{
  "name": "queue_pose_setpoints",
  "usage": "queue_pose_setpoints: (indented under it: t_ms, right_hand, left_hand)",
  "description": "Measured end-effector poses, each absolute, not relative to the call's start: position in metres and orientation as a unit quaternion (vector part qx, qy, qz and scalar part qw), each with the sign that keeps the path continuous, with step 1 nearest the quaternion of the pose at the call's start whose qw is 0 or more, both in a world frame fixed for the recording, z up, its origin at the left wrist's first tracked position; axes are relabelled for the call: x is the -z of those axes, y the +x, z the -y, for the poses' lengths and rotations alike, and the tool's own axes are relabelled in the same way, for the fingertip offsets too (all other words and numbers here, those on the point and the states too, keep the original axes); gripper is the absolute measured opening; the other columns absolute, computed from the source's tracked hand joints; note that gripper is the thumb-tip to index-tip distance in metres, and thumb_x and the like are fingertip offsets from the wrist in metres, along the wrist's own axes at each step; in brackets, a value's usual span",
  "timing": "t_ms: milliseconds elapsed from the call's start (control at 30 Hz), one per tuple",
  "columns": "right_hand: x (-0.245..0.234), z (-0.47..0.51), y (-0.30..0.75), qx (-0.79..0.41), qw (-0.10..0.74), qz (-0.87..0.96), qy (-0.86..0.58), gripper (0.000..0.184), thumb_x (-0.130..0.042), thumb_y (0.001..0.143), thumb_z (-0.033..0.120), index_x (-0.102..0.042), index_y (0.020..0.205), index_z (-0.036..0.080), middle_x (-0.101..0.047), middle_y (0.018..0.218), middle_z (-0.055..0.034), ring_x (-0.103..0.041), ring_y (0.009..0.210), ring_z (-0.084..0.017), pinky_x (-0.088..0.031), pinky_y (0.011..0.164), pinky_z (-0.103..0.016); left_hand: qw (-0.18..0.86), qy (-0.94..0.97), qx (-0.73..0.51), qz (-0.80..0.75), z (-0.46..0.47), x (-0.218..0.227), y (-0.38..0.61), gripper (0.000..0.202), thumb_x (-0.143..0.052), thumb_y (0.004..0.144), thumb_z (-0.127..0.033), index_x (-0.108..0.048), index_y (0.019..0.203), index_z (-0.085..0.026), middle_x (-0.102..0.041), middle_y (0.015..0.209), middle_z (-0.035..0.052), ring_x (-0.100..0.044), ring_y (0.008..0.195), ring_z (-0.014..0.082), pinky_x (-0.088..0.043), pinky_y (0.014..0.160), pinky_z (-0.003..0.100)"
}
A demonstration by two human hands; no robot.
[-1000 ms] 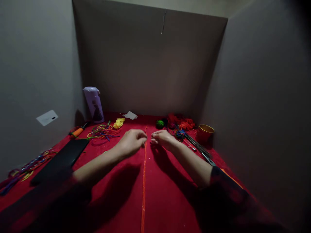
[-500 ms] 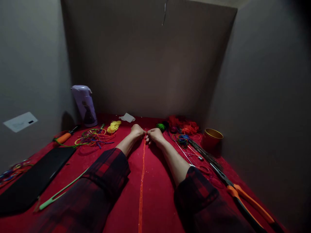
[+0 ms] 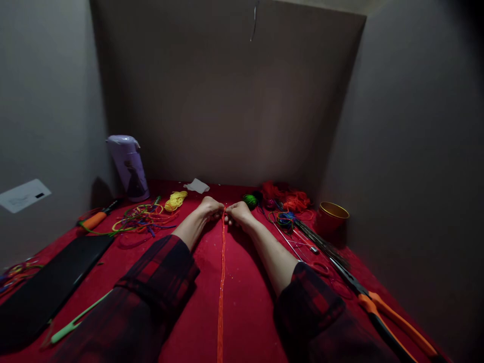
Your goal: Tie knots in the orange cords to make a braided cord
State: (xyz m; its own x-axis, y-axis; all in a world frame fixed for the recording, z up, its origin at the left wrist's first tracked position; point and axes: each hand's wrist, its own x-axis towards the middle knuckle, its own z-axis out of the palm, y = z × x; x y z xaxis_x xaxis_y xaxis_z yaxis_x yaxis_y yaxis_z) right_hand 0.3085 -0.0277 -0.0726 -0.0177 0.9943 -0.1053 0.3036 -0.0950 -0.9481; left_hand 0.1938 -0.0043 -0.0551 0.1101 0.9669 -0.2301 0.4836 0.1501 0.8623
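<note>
Pinching the far end of an orange cord (image 3: pixel 221 302), laid lengthwise on red cloth (image 3: pixel 251 307), between fingers of left hand (image 3: pixel 209 207) and right hand (image 3: pixel 240 215) — best done close together, without twisting.

No word, brand or number legible anywhere in view. On the grey wall (image 3: pixel 45 101) at the left, a white card (image 3: pixel 24 196), set aslant, bearing faint grey marks across its face, possibly rows of print but too small and blurred to read. Toward the right end of the same card, a small dark block (image 3: pixel 40 195), equally impossible to make out. On the side of the purple flask (image 3: pixel 123 148), standing at the back left, a dark figure-like print (image 3: pixel 133 176), with any lettering too dim to tell
</note>
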Motion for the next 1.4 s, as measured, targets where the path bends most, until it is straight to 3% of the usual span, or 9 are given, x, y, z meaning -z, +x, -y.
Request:
queue_pose_setpoints:
  t_ms: [200, 400, 633, 1033, 1267, 1400]
  right_hand:
    - [0.073, 0.027, 0.309, -0.421, 0.373, 0.553, -0.615, 0.030, -0.052, 0.078, 0.013, -0.056, 0.048, 0.011, -0.049, 0.031, 0.0013, -0.034, 0.021, -0.004, -0.023, 0.025, -0.016]
    - [0.072, 0.030, 0.310, -0.416, 0.361, 0.565, -0.614, 0.031, -0.059, 0.075, 0.027, -0.057, 0.048, 0.013, -0.047, 0.029, 0.0026, -0.032, 0.021, -0.004, -0.019, 0.024, -0.017]
    - [0.072, 0.027, 0.308, -0.402, 0.379, 0.539, -0.636, 0.029, -0.054, 0.073, 0.019, -0.054, 0.045, 0.014, -0.045, 0.027, 0.0026, -0.030, 0.018, -0.006, -0.020, 0.024, -0.019]
    - [0.072, 0.036, 0.312, -0.440, 0.446, 0.499, -0.598, 0.011, -0.051, 0.068, 0.008, -0.051, 0.060, 0.015, -0.053, 0.036, 0.0035, -0.037, 0.025, -0.005, -0.025, 0.028, -0.016]
    - [0.070, 0.038, 0.313, -0.459, 0.435, 0.514, -0.580, 0.011, -0.055, 0.066, 0.009, -0.054, 0.055, 0.013, -0.050, 0.033, 0.0032, -0.036, 0.025, -0.005, -0.023, 0.026, -0.016]
    - [0.071, 0.038, 0.315, -0.470, 0.435, 0.512, -0.573, 0.012, -0.052, 0.065, 0.008, -0.054, 0.054, 0.014, -0.052, 0.035, 0.0016, -0.039, 0.026, -0.006, -0.025, 0.026, -0.016]
  left_hand:
    - [0.447, 0.586, -0.269, -0.620, 0.004, 0.056, 0.192, 0.023, -0.058, 0.067, -0.018, -0.046, 0.047, -0.014, -0.038, 0.034, -0.0034, -0.032, 0.031, 0.0050, -0.021, 0.036, 0.021]
    - [0.464, 0.571, -0.260, -0.625, 0.003, 0.052, 0.191, 0.024, -0.060, 0.066, -0.017, -0.045, 0.047, -0.014, -0.037, 0.034, -0.0042, -0.032, 0.032, 0.0054, -0.021, 0.037, 0.021]
    - [0.475, 0.563, -0.262, -0.623, 0.001, 0.052, 0.191, 0.027, -0.059, 0.069, -0.016, -0.045, 0.046, -0.014, -0.038, 0.034, -0.0038, -0.033, 0.031, 0.0052, -0.021, 0.036, 0.020]
    - [0.474, 0.566, -0.286, -0.611, 0.007, 0.045, 0.189, 0.016, -0.062, 0.065, -0.011, -0.052, 0.052, -0.011, -0.038, 0.031, -0.0048, -0.032, 0.029, 0.0045, -0.019, 0.034, 0.019]
    - [0.516, 0.549, -0.296, -0.587, 0.005, 0.048, 0.196, 0.016, -0.054, 0.080, -0.015, -0.056, 0.066, -0.009, -0.048, 0.045, -0.0041, -0.043, 0.039, 0.0046, -0.034, 0.039, 0.017]
    - [0.522, 0.544, -0.296, -0.586, 0.005, 0.050, 0.197, 0.021, -0.056, 0.078, -0.012, -0.052, 0.058, -0.009, -0.048, 0.044, -0.0023, -0.042, 0.037, 0.0049, -0.032, 0.037, 0.018]
